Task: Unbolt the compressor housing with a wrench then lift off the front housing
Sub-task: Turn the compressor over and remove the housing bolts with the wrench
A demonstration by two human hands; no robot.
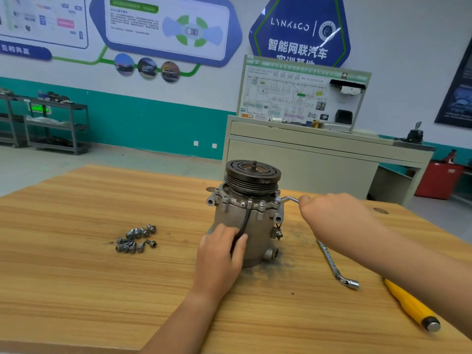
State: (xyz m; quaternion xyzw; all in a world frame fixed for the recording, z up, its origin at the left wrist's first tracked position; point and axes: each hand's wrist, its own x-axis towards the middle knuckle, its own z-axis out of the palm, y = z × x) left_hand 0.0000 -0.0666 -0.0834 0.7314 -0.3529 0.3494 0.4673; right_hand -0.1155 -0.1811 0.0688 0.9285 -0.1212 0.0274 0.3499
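The compressor (pixel 245 241) stood upright mid-counter (pixel 102 277), its grooved dark pulley (pixel 252 178) on top. It looked like heavy, rigid cast aluminium with smooth sides, so the lugged front housing (pixel 231 200) seemed the surest place to hold for lifting. The left hand (pixel 222 251) curled round the body over a black cable (pixel 246 218). The right hand (pixel 329 213) gripped a chromed offset wrench (pixel 287 199) at the housing's right edge. Loose bolts (pixel 136 238) lay heaped to the left.

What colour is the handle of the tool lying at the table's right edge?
Yellow handle with a silvery end cap; head view.
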